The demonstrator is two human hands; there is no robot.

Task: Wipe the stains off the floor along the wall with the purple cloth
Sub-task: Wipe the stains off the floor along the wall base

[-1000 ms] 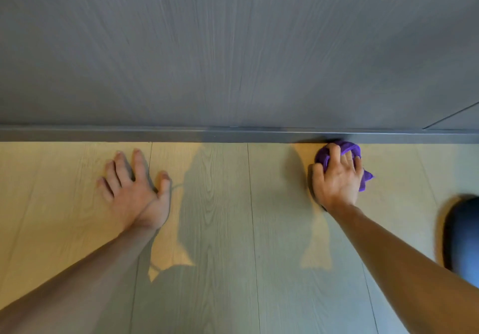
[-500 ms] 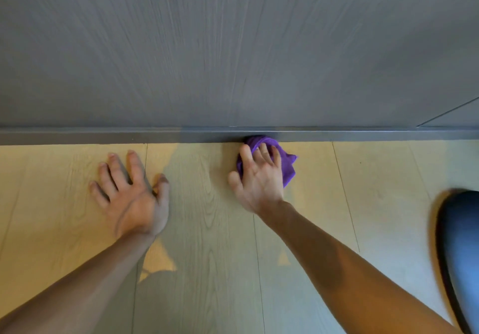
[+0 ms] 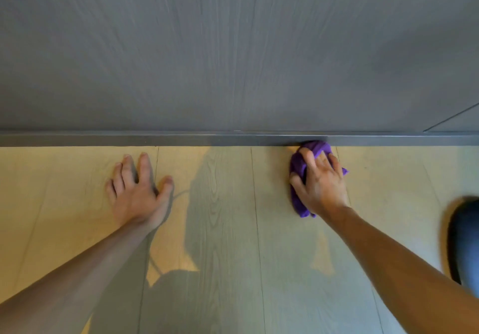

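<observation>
My right hand [image 3: 321,180] presses the crumpled purple cloth [image 3: 298,199] flat onto the light wood-plank floor [image 3: 225,230], its top edge touching the dark grey skirting board [image 3: 181,139] at the foot of the grey wall [image 3: 233,48]. The fingers curl over the cloth and cover most of it. My left hand [image 3: 137,191] lies palm down on the floor to the left, fingers spread, holding nothing. I can make out no distinct stain on the planks near the cloth.
A dark blue rounded object [image 3: 466,243] sits on the floor at the right edge, blurred. Shadows of my arms and head fall across the planks between my hands.
My right hand has swept the cloth along the skirting: from the right to the middle half a second ago, then back to the right now. My left hand has stayed planted.
</observation>
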